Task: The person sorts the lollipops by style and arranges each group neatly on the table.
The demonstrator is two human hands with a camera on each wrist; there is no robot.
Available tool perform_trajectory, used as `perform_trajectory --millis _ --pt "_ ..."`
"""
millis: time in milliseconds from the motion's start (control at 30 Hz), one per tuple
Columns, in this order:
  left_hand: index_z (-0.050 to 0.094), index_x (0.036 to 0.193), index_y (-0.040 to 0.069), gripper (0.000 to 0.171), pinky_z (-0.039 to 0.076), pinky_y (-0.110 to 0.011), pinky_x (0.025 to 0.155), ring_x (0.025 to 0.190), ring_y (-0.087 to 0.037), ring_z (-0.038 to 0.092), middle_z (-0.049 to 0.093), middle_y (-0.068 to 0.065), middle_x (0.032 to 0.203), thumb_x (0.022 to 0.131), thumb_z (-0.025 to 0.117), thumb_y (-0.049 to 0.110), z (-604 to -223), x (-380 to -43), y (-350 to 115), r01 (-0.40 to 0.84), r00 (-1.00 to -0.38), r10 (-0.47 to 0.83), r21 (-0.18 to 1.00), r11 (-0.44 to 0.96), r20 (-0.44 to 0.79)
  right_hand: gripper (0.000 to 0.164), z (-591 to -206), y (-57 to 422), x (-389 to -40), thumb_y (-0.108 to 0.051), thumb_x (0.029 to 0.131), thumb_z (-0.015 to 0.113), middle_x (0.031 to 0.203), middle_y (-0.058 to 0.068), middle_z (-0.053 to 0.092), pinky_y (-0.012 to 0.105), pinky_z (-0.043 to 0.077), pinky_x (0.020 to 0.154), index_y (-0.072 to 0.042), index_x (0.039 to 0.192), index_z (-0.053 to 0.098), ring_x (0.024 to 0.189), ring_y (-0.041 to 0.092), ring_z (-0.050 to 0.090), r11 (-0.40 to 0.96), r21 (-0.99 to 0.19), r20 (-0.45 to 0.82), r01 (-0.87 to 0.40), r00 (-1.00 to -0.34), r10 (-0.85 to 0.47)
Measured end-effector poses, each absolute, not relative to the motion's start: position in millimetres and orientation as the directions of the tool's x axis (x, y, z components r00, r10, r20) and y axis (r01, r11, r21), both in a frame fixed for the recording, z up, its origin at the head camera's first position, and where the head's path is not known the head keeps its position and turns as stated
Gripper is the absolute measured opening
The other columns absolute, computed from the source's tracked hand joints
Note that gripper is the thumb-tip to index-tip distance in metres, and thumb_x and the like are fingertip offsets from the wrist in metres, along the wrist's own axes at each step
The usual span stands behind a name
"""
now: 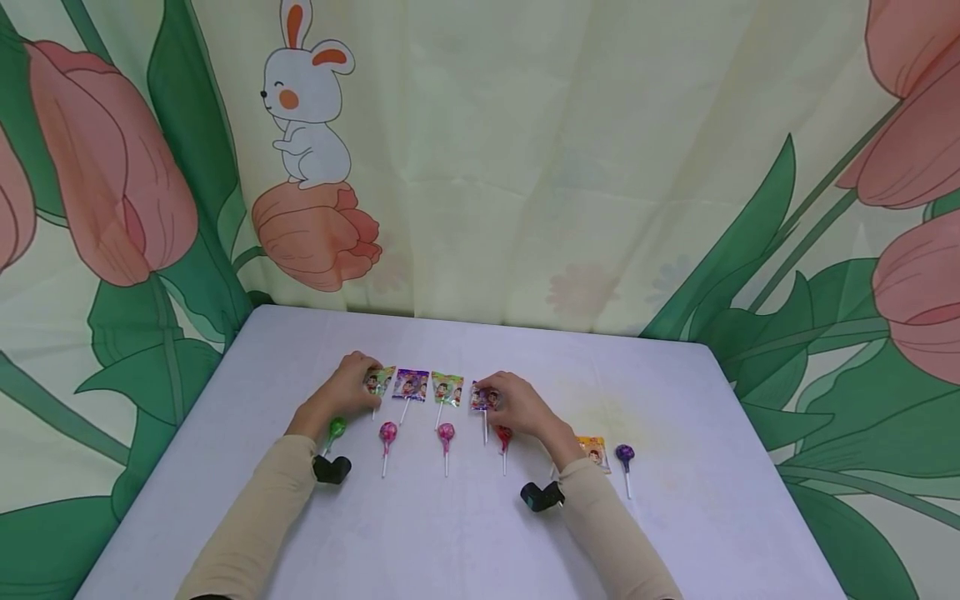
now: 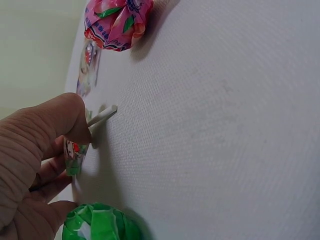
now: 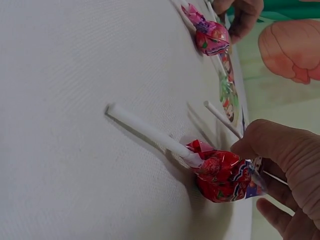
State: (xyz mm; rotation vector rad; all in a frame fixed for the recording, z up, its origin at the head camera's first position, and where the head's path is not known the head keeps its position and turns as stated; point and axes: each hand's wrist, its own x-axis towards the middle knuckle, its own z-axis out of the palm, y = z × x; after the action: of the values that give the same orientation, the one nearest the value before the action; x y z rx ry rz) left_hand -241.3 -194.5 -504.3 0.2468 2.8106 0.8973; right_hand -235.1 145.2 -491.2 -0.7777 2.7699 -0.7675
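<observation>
At the left end of the back row, my left hand pinches a flat lollipop in a green wrapper, its white stick pointing toward the near side. A round green lollipop lies right beside that hand. My right hand grips a flat lollipop in a purple wrapper at the other end of the row, partly hidden by the fingers. Just in front of this hand sits a round red lollipop. Between the hands lie another flat purple lollipop and a flat green one.
Two round pink lollipops lie in the front row on the white-covered table. Right of the right forearm are an orange-wrapped flat lollipop and a round purple one. A printed curtain hangs behind the table.
</observation>
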Motion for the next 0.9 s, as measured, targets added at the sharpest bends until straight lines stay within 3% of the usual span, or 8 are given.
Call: perform_trajectory --millis 900 --pt "0.056 0.136 -0.007 0.067 0.041 -0.054 0.112 0.125 -0.038 0.047 0.050 -0.024 0.135 0.079 0.083 0.014 -506.6 -241.9 -194.5 0.091 -0.972 0.200 0.589 0.803 -0.123 0.048 -493.5 138.3 -243.4 -0.006 0.083 0.079 0.134 0.013 0.063 0.049 0.044 0.112 -0.008 0.129 0.068 0.128 0.031 0.055 0.748 -0.487 -0.055 -0.450 -0.839 -0.541"
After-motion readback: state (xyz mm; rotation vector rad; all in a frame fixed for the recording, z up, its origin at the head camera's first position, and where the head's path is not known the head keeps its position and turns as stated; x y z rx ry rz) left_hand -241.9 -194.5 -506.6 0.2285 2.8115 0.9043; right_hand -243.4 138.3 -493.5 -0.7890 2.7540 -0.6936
